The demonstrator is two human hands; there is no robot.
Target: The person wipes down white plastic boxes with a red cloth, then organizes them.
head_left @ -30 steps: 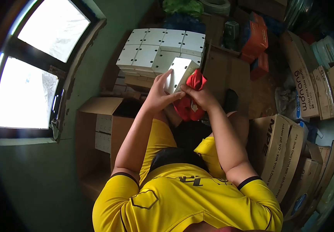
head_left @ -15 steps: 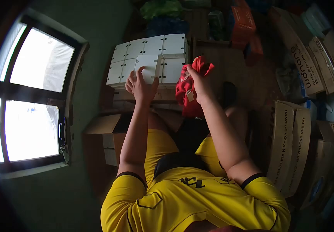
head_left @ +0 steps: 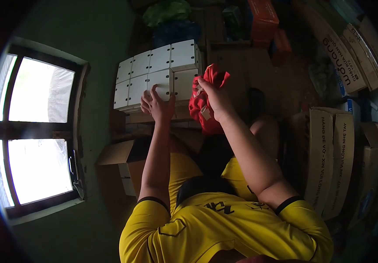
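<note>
Several white boxes [head_left: 160,58] lie in two rows, side by side, in front of me. My left hand [head_left: 157,106] rests on the near edge of a white box [head_left: 159,83] in the nearer row, its fingers spread and bent over the top. To the right, my right hand [head_left: 215,97] is closed round a bunch of red cloth [head_left: 204,116] with small pale tags. The cloth hangs down beside the boxes, over my knees.
An open cardboard box [head_left: 116,153] stands by my left leg. Tall cartons [head_left: 329,158] are at the right, with more cartons [head_left: 346,61] behind. Orange boxes [head_left: 263,22] and a green bag [head_left: 167,12] lie at the back. A window [head_left: 40,127] is on the left.
The view has shifted slightly, so the boxes and both hands appear a little further left. My left hand is still at the same box and my right still holds the red cloth.
</note>
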